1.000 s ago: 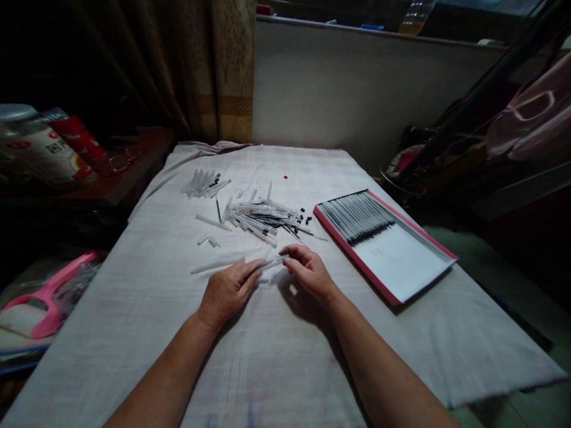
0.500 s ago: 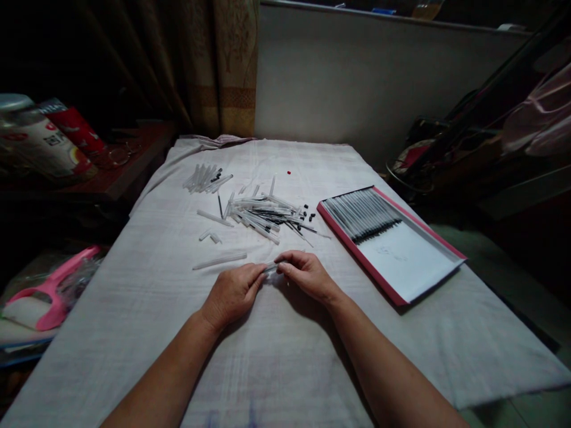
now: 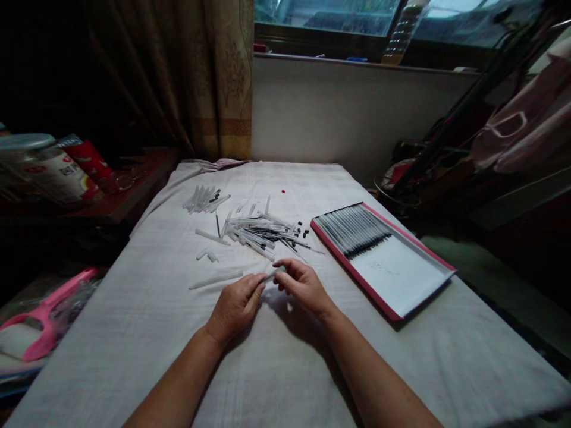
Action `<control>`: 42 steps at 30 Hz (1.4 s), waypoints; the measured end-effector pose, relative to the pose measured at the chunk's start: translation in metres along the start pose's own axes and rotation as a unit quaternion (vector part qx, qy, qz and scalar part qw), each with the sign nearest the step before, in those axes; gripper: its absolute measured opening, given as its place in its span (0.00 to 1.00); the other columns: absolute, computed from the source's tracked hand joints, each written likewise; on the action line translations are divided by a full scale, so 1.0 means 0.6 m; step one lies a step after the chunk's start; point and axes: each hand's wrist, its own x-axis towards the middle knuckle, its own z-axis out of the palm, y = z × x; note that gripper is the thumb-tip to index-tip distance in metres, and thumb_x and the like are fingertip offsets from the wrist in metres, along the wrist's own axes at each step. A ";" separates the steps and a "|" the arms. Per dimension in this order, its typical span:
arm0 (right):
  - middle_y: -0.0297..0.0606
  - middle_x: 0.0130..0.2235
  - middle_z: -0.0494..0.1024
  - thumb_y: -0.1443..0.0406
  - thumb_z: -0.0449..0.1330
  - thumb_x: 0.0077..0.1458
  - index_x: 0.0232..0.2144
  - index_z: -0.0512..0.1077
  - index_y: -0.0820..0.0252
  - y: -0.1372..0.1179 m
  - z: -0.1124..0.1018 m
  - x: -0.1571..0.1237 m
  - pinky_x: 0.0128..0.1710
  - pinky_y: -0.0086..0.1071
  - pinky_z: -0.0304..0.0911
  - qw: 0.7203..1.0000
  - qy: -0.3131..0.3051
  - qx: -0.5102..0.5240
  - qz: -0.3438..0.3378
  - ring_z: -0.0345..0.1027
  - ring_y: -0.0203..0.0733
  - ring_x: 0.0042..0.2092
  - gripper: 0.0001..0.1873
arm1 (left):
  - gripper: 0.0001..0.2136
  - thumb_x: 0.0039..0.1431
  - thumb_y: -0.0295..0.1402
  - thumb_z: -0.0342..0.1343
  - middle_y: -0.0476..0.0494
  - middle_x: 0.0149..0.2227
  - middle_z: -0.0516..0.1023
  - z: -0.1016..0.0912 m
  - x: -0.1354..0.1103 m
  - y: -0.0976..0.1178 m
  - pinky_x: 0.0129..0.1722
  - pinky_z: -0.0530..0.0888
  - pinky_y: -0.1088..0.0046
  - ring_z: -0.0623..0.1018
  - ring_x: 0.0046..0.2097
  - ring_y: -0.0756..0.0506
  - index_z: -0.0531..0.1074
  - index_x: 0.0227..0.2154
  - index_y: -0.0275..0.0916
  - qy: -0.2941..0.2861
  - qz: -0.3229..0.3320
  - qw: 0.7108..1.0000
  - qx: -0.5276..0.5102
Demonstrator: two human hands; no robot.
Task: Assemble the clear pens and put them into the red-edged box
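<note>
My left hand [image 3: 235, 306] and my right hand [image 3: 302, 286] meet over a white cloth-covered table [image 3: 156, 333], both pinched on one clear pen tube [image 3: 270, 276] held between them. Just beyond lies a loose heap of clear tubes, refills and small black caps [image 3: 261, 227]. A single clear tube [image 3: 215, 280] lies left of my left hand. A smaller bundle of tubes [image 3: 204, 199] sits farther back on the left.
A red-rimmed white box lid [image 3: 401, 279] at the right holds a row of assembled pens [image 3: 354, 229]. A tiny red piece [image 3: 283, 191] lies near the far edge. Jars [image 3: 44, 169] stand on a side shelf at left; a pink plastic item [image 3: 49, 306] lies below.
The camera has tilted up, showing the window. My hands stay together on the tube, which now tilts slightly toward the heap.
</note>
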 end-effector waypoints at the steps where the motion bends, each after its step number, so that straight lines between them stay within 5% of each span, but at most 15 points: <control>1: 0.29 0.24 0.73 0.58 0.65 0.44 0.35 0.72 0.57 0.000 0.004 0.000 0.25 0.27 0.60 1.000 0.005 0.015 -0.001 0.64 0.33 0.24 0.15 | 0.13 0.65 0.35 0.48 0.40 0.42 0.82 0.002 0.002 0.001 0.45 0.77 0.68 0.81 0.43 0.44 0.76 0.46 0.41 0.008 -0.002 1.000 -0.010; 6: 0.29 0.23 0.70 0.56 0.66 0.42 0.27 0.72 0.57 -0.002 0.003 0.004 0.25 0.28 0.60 1.000 0.014 0.011 -0.023 0.61 0.33 0.25 0.13 | 0.12 0.63 0.36 0.50 0.41 0.41 0.82 -0.002 0.001 -0.003 0.45 0.76 0.68 0.81 0.42 0.44 0.76 0.43 0.41 0.013 -0.009 0.999 -0.033; 11: 0.32 0.26 0.72 0.52 0.64 0.45 0.32 0.70 0.57 -0.011 -0.015 0.006 0.19 0.25 0.55 0.990 0.134 0.030 -0.032 0.64 0.34 0.25 0.17 | 0.13 0.62 0.39 0.50 0.41 0.39 0.83 -0.006 -0.003 -0.011 0.43 0.77 0.69 0.81 0.40 0.44 0.77 0.42 0.42 0.045 -0.031 0.999 -0.004; 15: 0.38 0.30 0.77 0.52 0.63 0.46 0.35 0.71 0.59 -0.017 -0.001 -0.003 0.20 0.26 0.58 0.996 0.083 0.004 -0.026 0.70 0.38 0.28 0.19 | 0.13 0.62 0.40 0.51 0.42 0.38 0.83 -0.003 -0.001 -0.004 0.41 0.76 0.70 0.82 0.38 0.44 0.78 0.41 0.42 0.019 -0.037 0.999 -0.011; 18: 0.39 0.32 0.78 0.51 0.59 0.52 0.38 0.73 0.59 -0.045 -0.031 0.006 0.24 0.29 0.62 0.990 0.087 -0.072 -0.084 0.70 0.38 0.28 0.19 | 0.14 0.60 0.41 0.52 0.44 0.37 0.83 -0.005 0.000 0.000 0.38 0.76 0.72 0.81 0.36 0.45 0.77 0.43 0.43 0.015 -0.062 0.998 -0.026; 22: 0.42 0.36 0.80 0.51 0.55 0.55 0.44 0.76 0.61 -0.110 -0.174 0.046 0.37 0.35 0.65 0.914 0.221 -0.300 -0.164 0.72 0.43 0.37 0.23 | 0.15 0.59 0.42 0.51 0.48 0.29 0.81 -0.010 0.001 -0.005 0.33 0.74 0.73 0.79 0.29 0.47 0.77 0.43 0.43 0.043 -0.121 0.991 -0.034; 25: 0.42 0.35 0.81 0.57 0.58 0.54 0.46 0.76 0.59 -0.146 -0.304 0.076 0.38 0.36 0.63 0.792 0.313 -0.520 -0.070 0.73 0.46 0.37 0.20 | 0.16 0.58 0.42 0.51 0.49 0.26 0.79 -0.011 0.004 -0.007 0.30 0.73 0.74 0.77 0.27 0.47 0.77 0.41 0.41 0.061 -0.161 0.983 -0.067; 29: 0.46 0.43 0.81 0.59 0.55 0.57 0.45 0.78 0.57 -0.148 -0.421 0.100 0.37 0.36 0.62 0.673 0.307 -0.669 0.077 0.74 0.51 0.43 0.18 | 0.15 0.56 0.42 0.53 0.48 0.24 0.78 -0.009 0.009 -0.007 0.28 0.73 0.75 0.77 0.27 0.47 0.79 0.38 0.41 0.071 -0.181 0.976 -0.101; 34: 0.49 0.48 0.79 0.59 0.53 0.59 0.48 0.77 0.58 -0.112 -0.478 0.128 0.35 0.36 0.62 0.633 0.268 -0.712 0.145 0.73 0.51 0.45 0.19 | 0.14 0.57 0.41 0.53 0.48 0.24 0.78 -0.007 0.011 -0.006 0.29 0.74 0.73 0.77 0.26 0.46 0.79 0.36 0.41 0.070 -0.174 0.980 -0.070; 42: 0.51 0.50 0.77 0.59 0.52 0.62 0.49 0.76 0.60 -0.076 -0.497 0.161 0.38 0.37 0.62 0.617 0.261 -0.728 0.149 0.72 0.52 0.48 0.20 | 0.12 0.56 0.40 0.54 0.48 0.22 0.78 -0.005 0.012 -0.008 0.25 0.73 0.76 0.77 0.25 0.47 0.79 0.35 0.42 0.076 -0.194 0.975 -0.080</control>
